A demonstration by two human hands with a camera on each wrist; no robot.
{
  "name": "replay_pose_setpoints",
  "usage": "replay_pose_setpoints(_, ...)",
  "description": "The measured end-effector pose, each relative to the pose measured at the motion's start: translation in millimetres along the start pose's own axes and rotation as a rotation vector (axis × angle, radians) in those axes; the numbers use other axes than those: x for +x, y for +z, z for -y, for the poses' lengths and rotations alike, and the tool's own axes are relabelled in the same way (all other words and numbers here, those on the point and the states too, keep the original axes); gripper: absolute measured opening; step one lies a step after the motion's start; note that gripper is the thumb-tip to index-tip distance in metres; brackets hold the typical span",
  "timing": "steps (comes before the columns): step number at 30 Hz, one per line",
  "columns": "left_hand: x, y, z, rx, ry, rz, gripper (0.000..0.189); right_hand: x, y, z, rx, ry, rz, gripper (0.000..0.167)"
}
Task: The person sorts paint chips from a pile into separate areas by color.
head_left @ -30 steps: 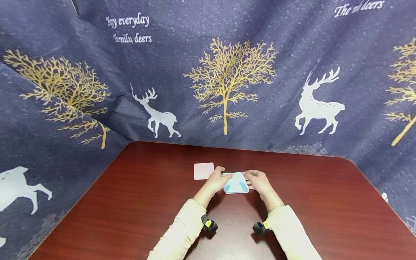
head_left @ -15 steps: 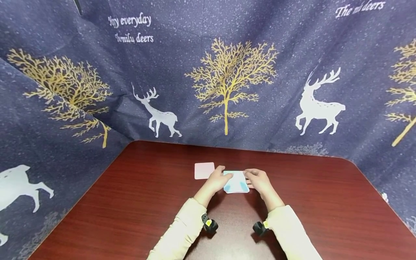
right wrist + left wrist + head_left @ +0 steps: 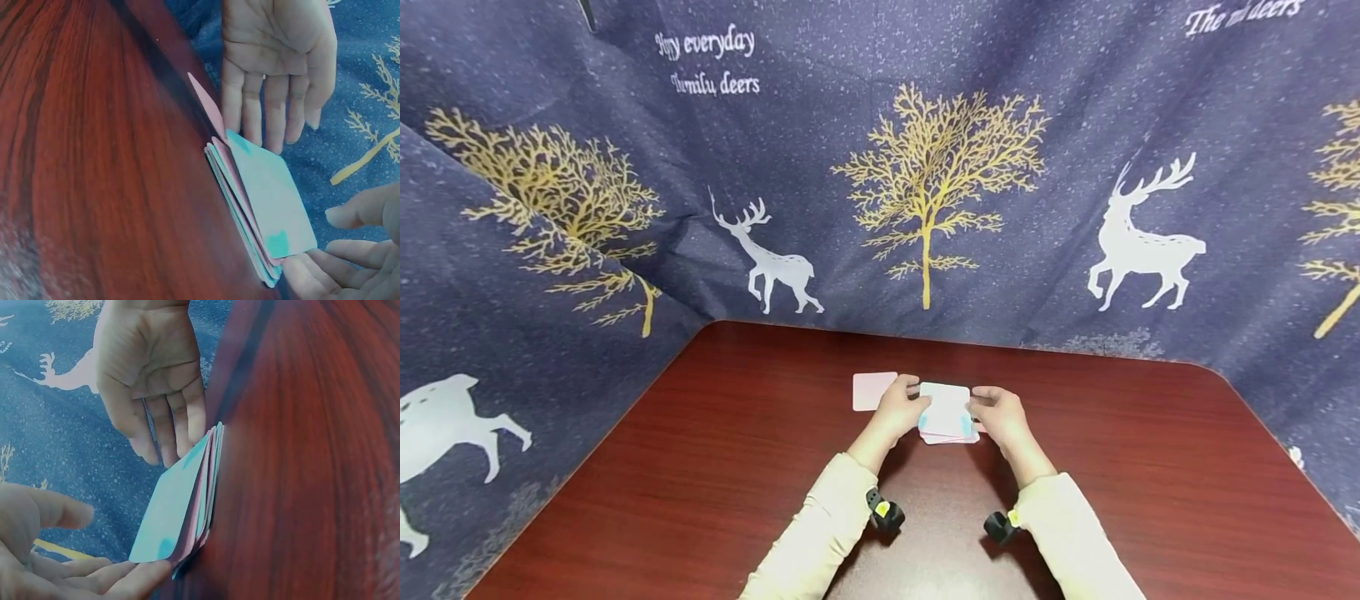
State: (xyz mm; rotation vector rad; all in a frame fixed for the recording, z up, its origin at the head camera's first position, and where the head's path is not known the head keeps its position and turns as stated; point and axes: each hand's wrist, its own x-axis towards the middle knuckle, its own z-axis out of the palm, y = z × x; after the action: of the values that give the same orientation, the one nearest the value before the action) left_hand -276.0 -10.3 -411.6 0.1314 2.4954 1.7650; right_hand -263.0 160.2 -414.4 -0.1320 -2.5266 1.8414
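A stack of square cards (image 3: 945,408), white and light blue on top, lies between my two hands at the middle of the table. Pink and blue edges of several cards show below the top card (image 3: 172,500), spread slightly apart. My left hand (image 3: 897,408) is at the stack's left side, its straight fingers touching the edge and its thumb held off the cards. On the other side my right hand (image 3: 1003,417) has its fingers against the stack's edge, with the thumb (image 3: 356,212) apart from the cards.
A single pink card (image 3: 872,392) lies flat just left of the stack, partly behind my left hand. The reddish-brown wooden table (image 3: 737,467) reaches back to a dark blue cloth (image 3: 865,167) printed with deer and trees.
The top card has shifted away from me and sits askew, baring pink-edged cards at the stack's near side. My hands have moved slightly forward with it. The pink card stays put.
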Motion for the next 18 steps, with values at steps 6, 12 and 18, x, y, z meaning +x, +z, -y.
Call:
replay_pose_setpoints(6,3.6,0.7,8.1,-0.129,0.002,-0.031,0.042,2.8,1,-5,-0.006,-0.002,-0.038,0.036)
replay_pose_setpoints(12,4.2,-3.0,12.1,-0.162,0.014,-0.07,0.042,5.6,1,-9,0.019,0.021,-0.041,0.039)
replay_pose_setpoints(18,5.9,-5.0,14.0,-0.158,0.006,-0.07,0.041,3.9,-5,-10,0.07,0.078,-0.012,0.041)
